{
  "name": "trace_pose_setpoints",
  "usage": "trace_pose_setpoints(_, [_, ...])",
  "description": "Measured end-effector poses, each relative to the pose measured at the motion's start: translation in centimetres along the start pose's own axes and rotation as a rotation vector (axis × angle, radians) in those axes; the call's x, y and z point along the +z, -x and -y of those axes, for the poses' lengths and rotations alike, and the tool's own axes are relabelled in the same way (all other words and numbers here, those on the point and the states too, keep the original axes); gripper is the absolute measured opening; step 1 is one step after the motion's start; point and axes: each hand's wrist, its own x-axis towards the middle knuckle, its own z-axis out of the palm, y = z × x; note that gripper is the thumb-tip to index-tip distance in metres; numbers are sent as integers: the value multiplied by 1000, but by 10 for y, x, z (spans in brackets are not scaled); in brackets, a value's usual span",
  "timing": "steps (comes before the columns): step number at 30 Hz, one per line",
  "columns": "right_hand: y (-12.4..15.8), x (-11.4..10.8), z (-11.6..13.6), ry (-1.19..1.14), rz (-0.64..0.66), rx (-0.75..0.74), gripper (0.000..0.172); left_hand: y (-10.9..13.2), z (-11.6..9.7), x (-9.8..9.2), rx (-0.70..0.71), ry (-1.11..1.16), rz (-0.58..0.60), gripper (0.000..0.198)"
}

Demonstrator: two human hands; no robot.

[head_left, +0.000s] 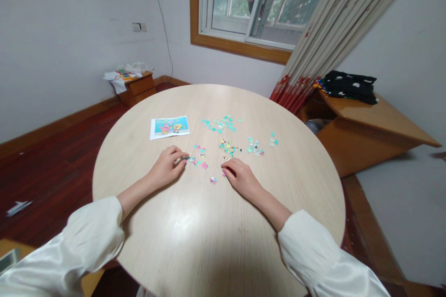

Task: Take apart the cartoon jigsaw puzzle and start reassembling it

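Both my hands rest on a round pale wooden table (195,236). My left hand (167,167) is curled, its fingertips pinching a small teal jigsaw piece (184,159). My right hand (240,177) lies with its fingers bent, closed over a piece too small to make out, beside a pink and teal loose piece (213,180). Several small puzzle pieces (228,147) lie scattered just beyond my fingers, with a teal cluster (219,124) farther back. A printed cartoon reference picture (169,127) lies flat at the back left.
A low wooden cabinet (369,134) with dark spotted cloth (350,86) stands to the right, beside a striped curtain (334,23) and window (251,0). A small wooden nightstand (139,87) with clutter sits by the far wall. The floor is dark red wood.
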Motion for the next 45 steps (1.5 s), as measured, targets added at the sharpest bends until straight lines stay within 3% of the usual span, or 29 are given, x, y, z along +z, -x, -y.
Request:
trace_pose_setpoints(6, [0, -2, 3, -31, -23, 39, 14, -13, -2, -2, 142, -111, 159, 29])
trace_pose_setpoints(9, [-1, -3, 6, -61, -53, 70, 13, -24, -2, -4, 217, -131, 266, 22])
trace_pose_setpoints(12, [-1, -4, 8, -76, -60, 91, 13, -31, -2, -3, 255, -128, 302, 15])
trace_pose_setpoints(22, [-10, 0, 15, -58, -50, 53, 15, -29, -11, 2, 211, -123, 280, 16])
trace_pose_setpoints(31, [-47, 32, 42, 204, 173, 55, 19, -15, -16, 14, 142, -160, 185, 14])
trace_pose_setpoints(40, [-48, 28, 42, 170, 212, 114, 11, -7, -21, 14, 113, -144, 154, 13])
trace_pose_setpoints(45, [-47, 24, 49, 89, 282, 93, 9, 15, -35, 6, 166, -195, 81, 19])
